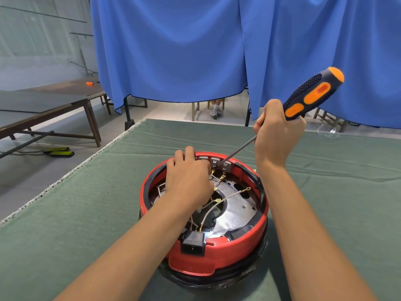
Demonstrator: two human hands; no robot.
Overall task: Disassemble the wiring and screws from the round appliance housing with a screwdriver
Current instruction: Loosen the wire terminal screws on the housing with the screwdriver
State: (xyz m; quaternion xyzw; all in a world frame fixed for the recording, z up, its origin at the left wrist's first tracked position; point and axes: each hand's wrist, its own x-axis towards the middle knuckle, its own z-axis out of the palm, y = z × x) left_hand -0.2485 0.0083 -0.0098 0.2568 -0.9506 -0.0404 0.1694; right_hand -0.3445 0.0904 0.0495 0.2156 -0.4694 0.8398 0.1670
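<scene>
A round red and black appliance housing (238, 242) sits upside down on the green cloth, its silver metal plate (236, 205) and grey wires (219, 203) with brass terminals exposed. A black power socket (193, 242) is set in its near rim. My left hand (187, 177) rests palm down inside the housing at the far left, its fingers on the wires by the far rim. My right hand (275, 131) grips a black and orange screwdriver (312, 94). The metal shaft slants down left, and its tip meets the grey terminal block (220, 164) on the far rim.
The green cloth-covered table (86, 213) ends at a frayed edge on the left. A blue curtain (173, 51) hangs behind, with a person's feet (216, 111) under it. Wooden benches (54, 105) stand at left, and dark devices (60, 152) lie on the floor.
</scene>
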